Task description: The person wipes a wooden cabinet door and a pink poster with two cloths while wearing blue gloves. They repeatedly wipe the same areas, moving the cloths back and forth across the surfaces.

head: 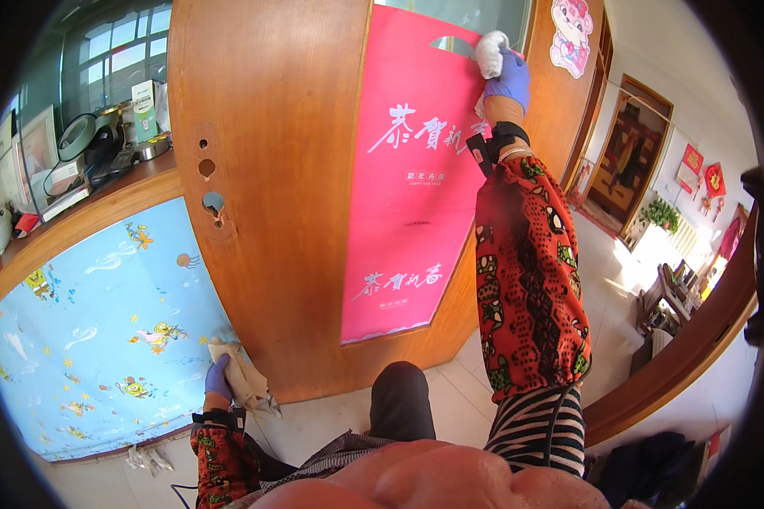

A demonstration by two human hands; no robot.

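Note:
My right hand [509, 83], in a purple-blue glove, grips a bunched white cloth [489, 56]. It holds the cloth against the upper right edge of a pink paper panel [414, 210] that bears white writing and covers the glass of a wooden door [274, 191]. Low on the left, my gloved left hand [218, 380] holds a beige cloth [240, 372] beside the door's lower edge. Round holes [207, 168] show in the door where a lock would sit. Red patterned sleeve covers reach down both forearms.
To the left, a wooden ledge [102, 184] carries a framed picture, a mirror and small boxes above a blue cartoon-print panel [102, 337]. Pale tiles [445, 388] cover the floor. Behind my right arm lies a room with a doorway [633, 153] and a potted plant [661, 213].

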